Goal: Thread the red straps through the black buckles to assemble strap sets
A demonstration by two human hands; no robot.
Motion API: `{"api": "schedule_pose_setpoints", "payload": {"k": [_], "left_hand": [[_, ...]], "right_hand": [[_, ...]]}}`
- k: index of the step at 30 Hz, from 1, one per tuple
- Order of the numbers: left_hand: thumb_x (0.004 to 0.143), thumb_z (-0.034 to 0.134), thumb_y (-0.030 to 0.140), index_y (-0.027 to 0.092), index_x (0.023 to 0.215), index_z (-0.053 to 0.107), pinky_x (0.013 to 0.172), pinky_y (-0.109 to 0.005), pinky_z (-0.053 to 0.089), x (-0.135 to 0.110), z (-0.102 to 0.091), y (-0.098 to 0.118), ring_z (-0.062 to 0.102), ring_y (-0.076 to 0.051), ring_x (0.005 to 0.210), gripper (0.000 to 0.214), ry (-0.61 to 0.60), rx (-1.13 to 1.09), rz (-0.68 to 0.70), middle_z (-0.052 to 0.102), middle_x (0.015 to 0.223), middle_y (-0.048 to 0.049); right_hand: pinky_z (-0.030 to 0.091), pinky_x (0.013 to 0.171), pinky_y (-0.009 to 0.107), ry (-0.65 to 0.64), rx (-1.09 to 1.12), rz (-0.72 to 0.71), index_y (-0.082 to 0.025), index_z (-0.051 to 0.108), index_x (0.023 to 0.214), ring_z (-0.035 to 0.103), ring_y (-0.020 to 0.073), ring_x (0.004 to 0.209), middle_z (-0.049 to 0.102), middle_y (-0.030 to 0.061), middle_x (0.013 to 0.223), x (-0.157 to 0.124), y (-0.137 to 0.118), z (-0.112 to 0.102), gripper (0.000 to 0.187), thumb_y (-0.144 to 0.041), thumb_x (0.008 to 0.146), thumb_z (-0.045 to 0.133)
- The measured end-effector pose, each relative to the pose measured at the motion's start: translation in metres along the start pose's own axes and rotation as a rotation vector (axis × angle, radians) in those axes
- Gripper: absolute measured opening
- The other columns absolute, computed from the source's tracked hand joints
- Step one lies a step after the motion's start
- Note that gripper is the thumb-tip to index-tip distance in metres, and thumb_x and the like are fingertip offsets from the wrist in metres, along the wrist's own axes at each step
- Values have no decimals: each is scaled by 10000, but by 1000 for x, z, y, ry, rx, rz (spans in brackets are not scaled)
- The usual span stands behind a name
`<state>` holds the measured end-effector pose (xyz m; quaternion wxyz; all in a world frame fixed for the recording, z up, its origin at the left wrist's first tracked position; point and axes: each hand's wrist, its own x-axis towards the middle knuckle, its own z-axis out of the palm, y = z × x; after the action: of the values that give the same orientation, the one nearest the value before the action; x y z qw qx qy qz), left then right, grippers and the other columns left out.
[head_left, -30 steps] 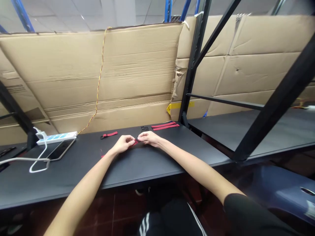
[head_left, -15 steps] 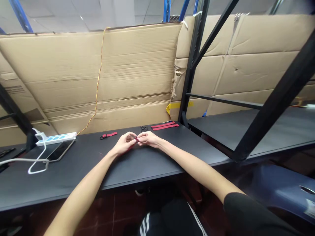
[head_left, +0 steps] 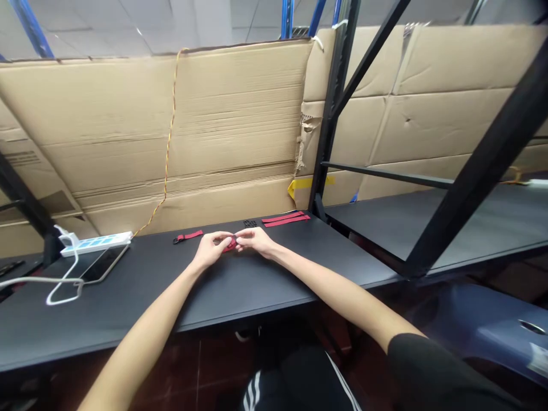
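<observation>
Left hand (head_left: 209, 250), right hand (head_left: 257, 241) pinch strap (head_left: 231, 245)

A black desk (head_left: 128, 302) ran across the view, with a white power strip (head_left: 96, 244) near its left end. A smartphone (head_left: 104, 263) lay just beside the strip, and a looped white cable (head_left: 60, 280) trailed past both. Behind the desk stood large cardboard sheets (head_left: 171, 131), with a twisted yellow-and-red wire (head_left: 169, 137) hanging down them and yellow tape (head_left: 306, 182) stuck low on one seam. A black metal rack frame (head_left: 331, 120) rose to the right, in front of blue uprights (head_left: 286, 17), above a second dark shelf (head_left: 483, 222). A dark blue seat (head_left: 479, 325) sat lower right, over a reddish-brown tiled floor (head_left: 201, 371).
</observation>
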<state>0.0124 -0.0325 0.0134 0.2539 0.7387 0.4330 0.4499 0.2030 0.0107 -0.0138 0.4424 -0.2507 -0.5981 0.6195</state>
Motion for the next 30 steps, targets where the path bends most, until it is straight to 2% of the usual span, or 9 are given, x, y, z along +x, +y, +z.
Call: {"api": "schedule_pose_setpoints", "payload": {"k": [2, 5, 9, 15, 17, 19, 22, 25, 30], "left_hand": [[779, 630, 411, 132, 970, 702, 743, -330, 536, 0, 1, -3, 684, -205, 764, 345, -8, 16, -22, 737, 850, -89], [745, 670, 393, 125, 988, 682, 700, -324, 537, -1, 1, -6, 678, -194, 685, 362, 44, 34, -36, 726, 751, -72], [729, 690, 386, 121, 973, 665, 707, -326, 540, -1, 1, -6, 682, -194, 700, 361, 75, -3, -30, 724, 771, -79], [752, 684, 431, 131, 1012, 645, 761, -351, 544, -4, 4, -4, 680, -193, 736, 399, -6, -72, 5, 714, 812, -77], [739, 699, 429, 142, 1052, 631, 779, -355, 542, -5, 5, -2, 675, -195, 780, 430, 13, -40, 21, 708, 874, -81], [694, 741, 406, 166, 1076, 622, 826, -361, 532, -5, 5, 1, 660, -212, 909, 466, 20, 15, 70, 683, 1041, -99], [667, 764, 362, 193, 1011, 636, 936, -387, 480, -7, 4, 8, 608, -236, 1066, 405, -33, 99, 142, 620, 1223, -99], [713, 724, 360, 196, 970, 633, 958, -386, 452, -9, 3, 13, 622, -225, 1020, 319, -35, 152, 139, 673, 1110, -78], [743, 686, 369, 182, 982, 609, 817, -325, 491, -8, 2, 11, 636, -186, 835, 313, -10, 144, 103, 690, 894, -41]], "right_hand": [[566, 712, 356, -14, -21, -23, -97, 702, 948, 679, 180, 663, 716, 83, 763, -2, -1, 4, 448, -338, 595, 837], [558, 741, 379, -25, -42, -52, -98, 708, 951, 675, 181, 666, 719, 76, 756, -3, -3, 8, 457, -356, 594, 829], [548, 784, 380, -71, -42, -67, -96, 713, 957, 676, 182, 712, 722, 77, 778, -6, -5, 9, 459, -381, 612, 816], [555, 721, 323, -133, 25, 74, -117, 706, 944, 657, 146, 674, 715, 82, 820, -7, -6, 4, 442, -343, 592, 847], [551, 696, 300, -103, 48, 102, -123, 708, 893, 646, 130, 644, 704, 62, 785, -6, -4, 2, 401, -307, 571, 860], [545, 690, 286, -55, 76, 114, -131, 706, 840, 642, 124, 631, 689, 36, 742, -4, -2, 1, 372, -274, 539, 873], [534, 689, 277, -27, 84, 131, -132, 707, 803, 644, 125, 633, 682, 24, 720, -2, -1, 0, 360, -263, 515, 878], [520, 696, 272, -3, 73, 133, -127, 709, 799, 638, 124, 644, 686, 29, 722, -2, -3, 1, 366, -266, 506, 878], [495, 667, 252, 78, 78, 115, -127, 701, 776, 602, 100, 608, 671, 16, 693, -2, -8, 1, 356, -271, 501, 875]]}}
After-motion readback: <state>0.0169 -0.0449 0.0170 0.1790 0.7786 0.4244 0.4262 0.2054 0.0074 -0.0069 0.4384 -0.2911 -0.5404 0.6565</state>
